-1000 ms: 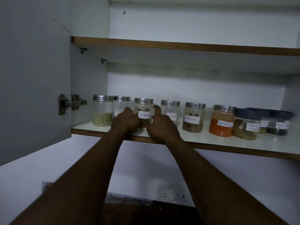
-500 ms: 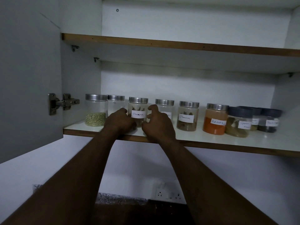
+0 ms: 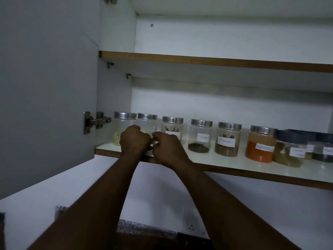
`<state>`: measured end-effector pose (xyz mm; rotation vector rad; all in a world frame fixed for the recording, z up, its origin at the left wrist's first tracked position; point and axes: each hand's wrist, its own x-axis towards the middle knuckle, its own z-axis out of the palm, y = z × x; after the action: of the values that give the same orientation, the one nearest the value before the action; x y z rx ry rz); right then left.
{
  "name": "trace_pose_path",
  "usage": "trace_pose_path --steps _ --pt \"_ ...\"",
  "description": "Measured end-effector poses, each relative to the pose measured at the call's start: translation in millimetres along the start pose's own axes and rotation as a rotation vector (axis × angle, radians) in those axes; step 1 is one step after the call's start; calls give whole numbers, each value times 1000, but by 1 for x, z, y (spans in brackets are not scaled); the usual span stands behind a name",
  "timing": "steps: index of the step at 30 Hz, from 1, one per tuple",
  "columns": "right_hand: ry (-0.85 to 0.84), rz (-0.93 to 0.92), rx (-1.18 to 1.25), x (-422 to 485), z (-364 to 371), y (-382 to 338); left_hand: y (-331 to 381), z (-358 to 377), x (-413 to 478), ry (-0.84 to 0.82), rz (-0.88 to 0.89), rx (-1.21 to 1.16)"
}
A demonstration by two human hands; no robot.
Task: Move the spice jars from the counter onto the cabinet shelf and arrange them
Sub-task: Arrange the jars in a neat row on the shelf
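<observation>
A row of spice jars stands on the white cabinet shelf [image 3: 234, 166]. From the left: a steel-lidded jar of pale seeds [image 3: 124, 120], a clear second jar [image 3: 147, 121], a labelled jar [image 3: 172, 126], a cloves jar [image 3: 201, 137], a cinnamon jar [image 3: 228, 139] and an orange red chilli jar [image 3: 261, 144]. Dark-lidded jars [image 3: 291, 148] close the row at the right. My left hand [image 3: 134, 140] and my right hand [image 3: 168, 147] curl around the lower part of the second jar from either side and hide its base.
The grey cabinet door [image 3: 45, 87] hangs open on the left, held by a steel hinge [image 3: 96, 121]. An upper shelf [image 3: 216, 61] runs above the jars. Below the cabinet are a wall socket [image 3: 191, 227] and a dark speckled counter edge [image 3: 144, 230].
Both hands have shifted left, from the third jar with the label to the clear second jar. The view has tilted up slightly.
</observation>
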<state>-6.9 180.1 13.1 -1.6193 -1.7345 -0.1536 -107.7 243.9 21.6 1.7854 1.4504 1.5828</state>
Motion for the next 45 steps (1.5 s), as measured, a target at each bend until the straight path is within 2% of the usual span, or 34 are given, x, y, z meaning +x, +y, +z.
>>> trace_pose_path --steps 9,13,15,19,21,24,27,29,31,36,40,42,45 --pt "5 241 -58 34 14 -11 2 0 18 -164 -79 70" --pt "-3 264 -81 45 17 -8 1 3 28 -253 -76 127" --pt "-47 290 -94 50 18 -7 1 4 31 -287 -96 82" --pt "-155 309 -102 55 20 -7 2 2 33 -369 -94 153" --pt "-154 296 -101 56 22 -5 1 3 36 -383 -92 142" --pt "-85 263 -13 53 22 -3 -4 5 38 -366 -70 134" --pt "82 264 128 42 21 -1 -7 5 34 -287 -21 118" --pt "190 270 154 34 19 -1 -9 6 30 -243 11 131" --pt "223 261 161 30 20 -2 -10 6 29 -237 33 158" --pt "271 250 118 28 20 -5 -9 3 31 -372 93 257" --pt "330 246 110 26 18 -6 -6 -3 31 -438 119 153" --pt "371 232 105 24 19 -9 -8 -7 26 -349 88 67" --pt "414 186 86 20 21 -11 -21 -14 -1 31 111 -90"
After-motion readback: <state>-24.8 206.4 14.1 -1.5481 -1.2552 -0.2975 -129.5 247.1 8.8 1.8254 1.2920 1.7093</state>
